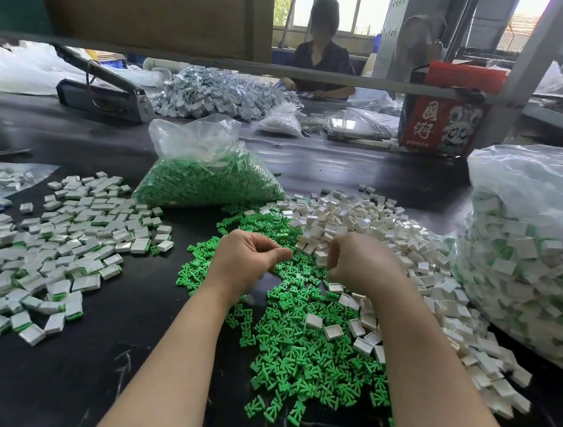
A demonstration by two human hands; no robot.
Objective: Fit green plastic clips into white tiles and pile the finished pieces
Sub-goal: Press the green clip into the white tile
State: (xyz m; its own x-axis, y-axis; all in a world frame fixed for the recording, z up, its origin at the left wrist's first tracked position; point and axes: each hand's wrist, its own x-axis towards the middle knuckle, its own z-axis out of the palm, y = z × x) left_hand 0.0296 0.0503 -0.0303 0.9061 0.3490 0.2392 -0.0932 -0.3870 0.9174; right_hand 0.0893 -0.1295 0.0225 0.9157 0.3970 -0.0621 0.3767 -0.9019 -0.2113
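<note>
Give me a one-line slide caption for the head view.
Both hands, left and right, work over loose green clips beside empty white tiles; finished pieces lie at left.

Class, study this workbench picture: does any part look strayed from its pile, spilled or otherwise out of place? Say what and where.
Yes. A few empty white plastic tiles lie among the loose green plastic clips, apart from the main heap of white tiles. One green clip sits at the edge of the finished pile. Nothing looks damaged.
</note>
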